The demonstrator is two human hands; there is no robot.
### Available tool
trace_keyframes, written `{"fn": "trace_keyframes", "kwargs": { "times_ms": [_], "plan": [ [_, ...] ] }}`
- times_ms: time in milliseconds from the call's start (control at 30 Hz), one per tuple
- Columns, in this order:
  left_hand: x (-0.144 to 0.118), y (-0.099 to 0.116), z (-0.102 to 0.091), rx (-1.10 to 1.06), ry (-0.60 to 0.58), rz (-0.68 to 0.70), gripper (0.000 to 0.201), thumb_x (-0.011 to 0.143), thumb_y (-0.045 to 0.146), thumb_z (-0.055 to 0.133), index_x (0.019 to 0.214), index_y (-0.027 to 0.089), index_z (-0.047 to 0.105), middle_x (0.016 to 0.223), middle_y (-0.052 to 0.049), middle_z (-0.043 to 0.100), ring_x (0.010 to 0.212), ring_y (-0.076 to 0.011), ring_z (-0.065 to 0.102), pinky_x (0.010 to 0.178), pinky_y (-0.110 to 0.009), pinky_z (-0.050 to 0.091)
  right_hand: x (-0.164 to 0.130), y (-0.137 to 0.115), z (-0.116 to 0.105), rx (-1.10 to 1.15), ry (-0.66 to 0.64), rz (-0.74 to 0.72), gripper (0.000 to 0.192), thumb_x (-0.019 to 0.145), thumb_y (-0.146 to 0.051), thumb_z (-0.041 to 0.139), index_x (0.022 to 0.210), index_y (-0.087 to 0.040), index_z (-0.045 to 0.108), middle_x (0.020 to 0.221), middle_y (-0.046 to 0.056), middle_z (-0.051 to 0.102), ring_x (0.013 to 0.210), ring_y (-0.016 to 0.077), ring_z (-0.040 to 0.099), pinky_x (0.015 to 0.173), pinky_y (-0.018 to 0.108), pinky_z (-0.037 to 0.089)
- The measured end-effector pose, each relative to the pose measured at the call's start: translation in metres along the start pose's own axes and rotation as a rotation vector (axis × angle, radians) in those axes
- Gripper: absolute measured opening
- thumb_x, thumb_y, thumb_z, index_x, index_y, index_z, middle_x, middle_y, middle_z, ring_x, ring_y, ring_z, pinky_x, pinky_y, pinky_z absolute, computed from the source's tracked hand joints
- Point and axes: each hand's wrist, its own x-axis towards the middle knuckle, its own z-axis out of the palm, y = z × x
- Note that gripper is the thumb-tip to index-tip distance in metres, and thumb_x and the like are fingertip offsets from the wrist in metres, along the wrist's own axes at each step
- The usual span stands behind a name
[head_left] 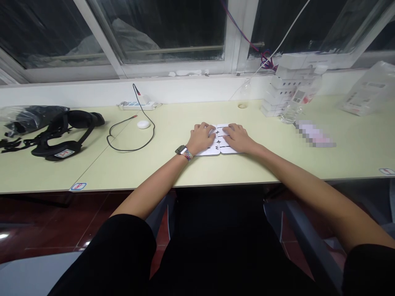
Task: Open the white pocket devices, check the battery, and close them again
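Sitting flat near the front edge of the pale green table [191, 168] is a set of white tiles [218, 144], square-ish with rounded corners, butted together into a block. They look smooth and hard, plastic maybe, with small black marks where the corners meet and what looks like a letter on one.

Both hands are on top of them. The left hand [202, 137] lies palm down over the left tiles, fingers spread and slightly curled, pressing rather than gripping anything. The right hand [237, 137] does the same on the right tiles, fingers loose, nothing clasped. My guess is the flat palms are there to keep the pieces from sliding apart on the slick tabletop. There's a watch [181, 150] with a colourful woven band on the left wrist.

Further out, well to the left, a thin black cable [129, 144] loops around by a small white puck [143, 124], with a white power strip [137, 105] against the wall behind. At the far left lies a black padded strap rig [66, 133], matte and soft-looking. Off to the right there's a stack of white boxes [279, 96], a clear plastic bottle [293, 110] lying beside it, and a crinkly clear bag [368, 92].
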Motion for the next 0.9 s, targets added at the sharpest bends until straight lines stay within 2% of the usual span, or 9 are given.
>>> {"fn": "trace_keyframes", "kwargs": {
  "times_ms": [900],
  "plan": [
    [0.0000,-0.0011,0.0008,-0.006,0.011,0.003,0.044,0.108,0.039,0.046,0.146,0.031,0.068,0.153,-0.011,0.060,0.144,-0.0415,0.048,0.121,-0.063,0.045,0.0009,0.0008,0.0023,-0.012,0.012,-0.034,0.056,0.110,-0.047,0.032,0.150,-0.019,0.060,0.162,0.023,0.051,0.156,0.0454,0.039,0.129,0.068,0.034]
  ]
}}
